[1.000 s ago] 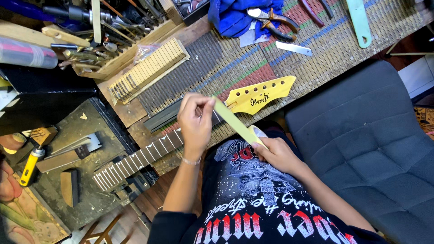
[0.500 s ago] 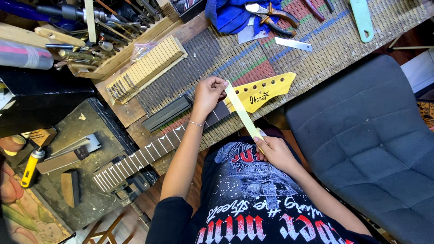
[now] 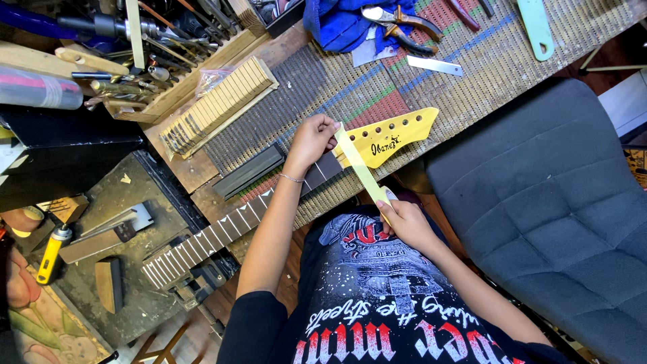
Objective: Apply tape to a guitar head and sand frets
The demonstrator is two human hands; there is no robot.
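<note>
Pale yellow strip of tape (image 3: 360,168), thin and flat, is stretched tight between both hands right over the guitar neck, just where the dark fretboard meets the yellow headstock. Nearest the body, the right hand (image 3: 404,222) has its grip pinched on the lower end, fingers closed on it. Further out, the left hand (image 3: 311,138) pinches the top end between thumb and fingertips, above the neck. I'd guess this stuff is super light and floppy, probably sticky on one side, so it only behaves while pulled taut from both ends; let one go and it'll curl or grab itself. The dark guitar neck with pale fret lines (image 3: 222,232) lies diagonally across the woven mat on the counter (image 3: 472,94), yellow pointed headstock (image 3: 397,131) past the tape. Beyond that, a slotted wooden block (image 3: 219,101), orange-handled pliers (image 3: 397,23) and a blue cloth (image 3: 337,23)
</note>
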